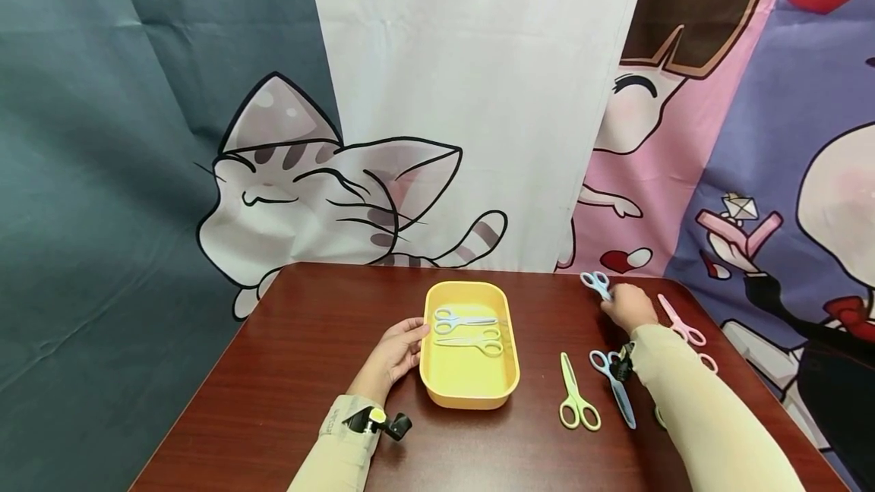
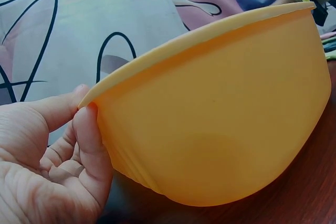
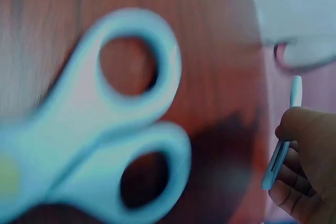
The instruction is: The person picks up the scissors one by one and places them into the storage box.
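A yellow plastic tray (image 1: 469,402) stands on the table, and my left hand (image 1: 393,351) pinches its left rim between thumb and fingers. The left wrist view shows that grip against the tray's outer wall (image 2: 210,114). Inside the tray lie blue scissors (image 1: 472,320) and yellow-green scissors (image 1: 492,344). At the table's far right, my right hand (image 1: 630,307) grips another pair of blue scissors (image 1: 597,283), their handle loops pointing away from the hand. In the right wrist view the held scissors (image 3: 276,163) appear edge-on, off the table.
Right of the tray lie green scissors (image 1: 577,405) and blue scissors (image 1: 620,395), whose handles loom blurred in the right wrist view. Pink scissors (image 1: 680,325) lie beyond the right arm. A pink loop (image 1: 711,362) and a green one show beside the sleeve. A printed curtain hangs behind.
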{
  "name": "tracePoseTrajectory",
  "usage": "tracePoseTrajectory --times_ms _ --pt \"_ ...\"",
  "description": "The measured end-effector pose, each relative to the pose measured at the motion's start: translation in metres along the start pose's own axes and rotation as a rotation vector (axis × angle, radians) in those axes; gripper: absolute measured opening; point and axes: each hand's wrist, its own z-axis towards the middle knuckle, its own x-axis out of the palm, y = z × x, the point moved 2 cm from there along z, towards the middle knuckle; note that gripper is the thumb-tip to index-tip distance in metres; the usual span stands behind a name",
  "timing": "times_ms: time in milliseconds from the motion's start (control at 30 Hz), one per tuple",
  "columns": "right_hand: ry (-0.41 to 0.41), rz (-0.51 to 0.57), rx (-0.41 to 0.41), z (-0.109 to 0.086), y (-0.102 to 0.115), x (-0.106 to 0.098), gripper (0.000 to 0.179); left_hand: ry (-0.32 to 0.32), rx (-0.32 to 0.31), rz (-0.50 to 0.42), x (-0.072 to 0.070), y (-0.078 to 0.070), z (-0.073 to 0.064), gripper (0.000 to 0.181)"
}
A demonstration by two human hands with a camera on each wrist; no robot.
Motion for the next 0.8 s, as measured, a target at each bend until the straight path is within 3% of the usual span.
tracePoseTrajectory --times_ms 100,233,367,533,800 --pt "-0.031 0.023 -0.112 0.01 0.029 0.002 0.009 0.0 -0.001 -0.004 0.0 0.0 0.0 0.015" --pt "-0.035 0.037 -0.259 0.016 0.073 0.009 0.012 -0.002 -0.001 -0.004 -0.001 0.0 0.0 0.017" --pt "-0.009 0.049 -0.338 0.015 0.113 0.016 0.016 -0.002 0.0 -0.004 0.0 -0.001 0.0 0.019" --pt "0.034 0.057 -0.417 0.002 0.156 0.024 0.019 -0.002 -0.009 0.001 0.0 -0.001 0.0 0.02" --pt "0.124 0.008 -0.658 -0.03 0.222 0.03 0.02 0.004 -0.007 0.002 0.0 -0.001 0.001 0.021"
